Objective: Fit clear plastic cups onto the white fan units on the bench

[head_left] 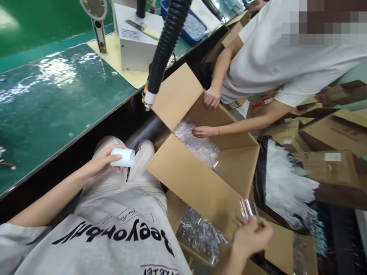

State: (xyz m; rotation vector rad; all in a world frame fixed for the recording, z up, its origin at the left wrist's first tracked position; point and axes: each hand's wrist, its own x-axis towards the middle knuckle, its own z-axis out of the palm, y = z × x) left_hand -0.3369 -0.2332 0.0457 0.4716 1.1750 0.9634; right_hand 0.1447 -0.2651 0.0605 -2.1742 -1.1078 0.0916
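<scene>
My left hand (107,158) is closed around a pale blue, hollow cylinder (123,157) above my lap, its round end facing right. On the right, my right hand (252,235) grips a clear plastic cylinder-like piece (248,208), blurred by motion. It is over the near side of a large open cardboard box (241,164). Inside that box lies a heap of clear plastic parts (200,147). Below it, a second box holds more clear plastic pieces (200,231), near my right forearm.
A co-worker in a white shirt (266,57) has one hand (212,97) on the large box's rim and the other (205,131) in its heap. A black corrugated hose (169,46) hangs beside the green workbench (71,103). A white machine (137,42) stands there. Several cartons (329,168) crowd the right.
</scene>
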